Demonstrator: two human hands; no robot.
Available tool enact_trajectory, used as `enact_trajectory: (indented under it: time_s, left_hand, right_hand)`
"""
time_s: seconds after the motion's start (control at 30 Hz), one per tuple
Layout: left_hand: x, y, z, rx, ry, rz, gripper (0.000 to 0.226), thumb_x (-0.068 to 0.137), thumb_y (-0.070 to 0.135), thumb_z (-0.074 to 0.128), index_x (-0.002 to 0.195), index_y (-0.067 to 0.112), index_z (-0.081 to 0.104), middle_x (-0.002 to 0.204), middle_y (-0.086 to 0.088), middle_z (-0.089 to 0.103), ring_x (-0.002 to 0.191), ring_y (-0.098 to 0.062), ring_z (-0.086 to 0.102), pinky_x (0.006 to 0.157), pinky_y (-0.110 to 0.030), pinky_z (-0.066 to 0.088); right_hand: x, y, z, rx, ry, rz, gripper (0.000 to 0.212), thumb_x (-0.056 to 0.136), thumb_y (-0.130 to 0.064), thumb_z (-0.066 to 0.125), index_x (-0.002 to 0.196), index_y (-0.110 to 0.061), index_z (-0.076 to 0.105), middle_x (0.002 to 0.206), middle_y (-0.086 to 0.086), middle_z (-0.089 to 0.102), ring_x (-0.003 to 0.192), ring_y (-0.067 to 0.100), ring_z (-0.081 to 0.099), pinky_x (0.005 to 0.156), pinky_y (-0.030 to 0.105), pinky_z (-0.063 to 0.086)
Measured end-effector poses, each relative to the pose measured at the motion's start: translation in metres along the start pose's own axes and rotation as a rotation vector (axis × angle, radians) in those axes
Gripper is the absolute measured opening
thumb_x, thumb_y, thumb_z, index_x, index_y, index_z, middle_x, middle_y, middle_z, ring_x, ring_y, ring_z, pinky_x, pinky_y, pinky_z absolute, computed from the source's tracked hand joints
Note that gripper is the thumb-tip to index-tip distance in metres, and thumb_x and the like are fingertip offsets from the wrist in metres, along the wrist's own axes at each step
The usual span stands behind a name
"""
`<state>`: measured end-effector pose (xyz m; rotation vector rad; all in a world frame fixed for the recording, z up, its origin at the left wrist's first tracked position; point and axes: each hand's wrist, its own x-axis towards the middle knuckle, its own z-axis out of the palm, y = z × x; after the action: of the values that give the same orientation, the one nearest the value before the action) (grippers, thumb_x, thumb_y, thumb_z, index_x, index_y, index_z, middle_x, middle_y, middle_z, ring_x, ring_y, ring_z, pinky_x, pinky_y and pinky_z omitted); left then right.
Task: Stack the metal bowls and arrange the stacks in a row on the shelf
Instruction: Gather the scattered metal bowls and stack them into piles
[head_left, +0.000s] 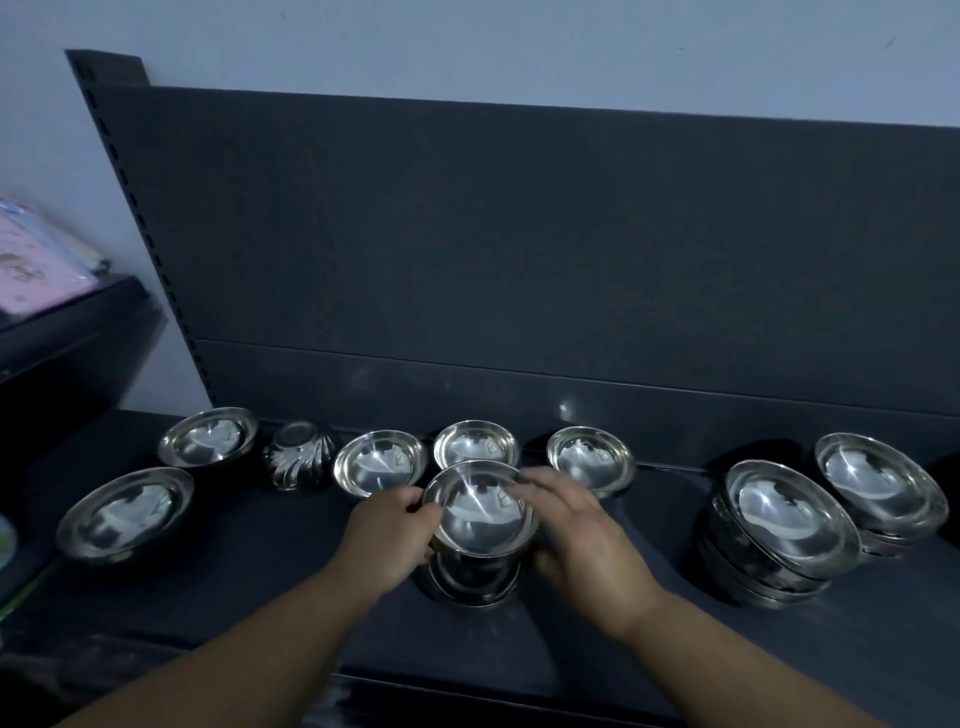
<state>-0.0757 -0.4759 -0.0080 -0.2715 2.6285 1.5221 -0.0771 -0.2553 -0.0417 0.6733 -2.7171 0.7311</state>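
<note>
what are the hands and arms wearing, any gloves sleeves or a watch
Nothing shows on them. The left hand and right hand are bare, with no gloves, and no ring can be made out in the dim light. The left forearm and right forearm are uncovered down to the frame's lower edge: no sleeve, watch or bracelet shows.

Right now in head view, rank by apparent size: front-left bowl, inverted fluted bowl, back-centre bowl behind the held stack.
1. front-left bowl: largest, though nearest camera.
2. back-centre bowl and fluted bowl: look alike, not ranked.
</note>
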Motion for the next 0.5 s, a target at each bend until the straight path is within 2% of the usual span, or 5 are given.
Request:
enact_trajectory:
  time_s: [0.07,0.2,0.33,0.43,0.5]
  left_hand:
    - [0.001,-0.002,-0.001,0.012,0.000,-0.009,0.017,0.088,0.020,0.056,0.076,0.018,0.068,0.066,-0.002,0.071,0.062,-0.015,0.071,0.071,-0.034,0.060]
    - [0.003,-0.003,0.000,0.034,-0.018,-0.001,0.014,0.087,0.020,0.056,0.083,0.020,0.070,0.068,-0.002,0.072,0.064,-0.016,0.071,0.072,-0.034,0.060]
    - [0.005,-0.006,0.002,0.048,-0.066,0.004,0.016,0.088,0.020,0.055,0.086,0.025,0.071,0.069,-0.001,0.072,0.066,-0.016,0.071,0.071,-0.032,0.060]
    - [0.008,-0.010,0.003,0.080,-0.086,0.014,0.017,0.089,0.021,0.054,0.085,0.024,0.070,0.070,-0.003,0.073,0.065,-0.016,0.071,0.073,-0.033,0.060]
    - [0.011,-0.012,0.003,0.097,-0.094,0.017,0.017,0.089,0.022,0.053,0.085,0.026,0.069,0.068,-0.001,0.071,0.061,-0.012,0.070,0.065,-0.026,0.058]
  right_hand:
    - [0.004,0.009,-0.004,0.048,0.075,0.168,0.078,0.075,0.000,0.065,0.143,-0.031,0.045,0.149,-0.012,0.036,0.139,0.006,0.030,0.113,0.015,0.021]
    - [0.016,0.030,-0.012,0.294,0.281,0.628,0.072,0.078,-0.015,0.075,0.142,-0.021,0.044,0.147,0.002,0.042,0.133,0.021,0.043,0.107,0.027,0.036]
    - [0.030,0.050,-0.013,0.561,0.314,1.043,0.087,0.081,-0.035,0.074,0.151,-0.014,0.026,0.146,0.012,0.046,0.130,0.032,0.047,0.106,0.040,0.042]
    - [0.036,0.060,-0.004,0.863,0.302,1.229,0.085,0.084,-0.034,0.070,0.152,-0.024,0.019,0.138,0.013,0.050,0.111,0.035,0.056,0.089,0.049,0.052]
    - [0.038,0.063,0.000,1.006,0.289,1.273,0.071,0.090,-0.028,0.066,0.148,-0.023,0.026,0.129,0.010,0.052,0.101,0.034,0.060,0.081,0.048,0.054]
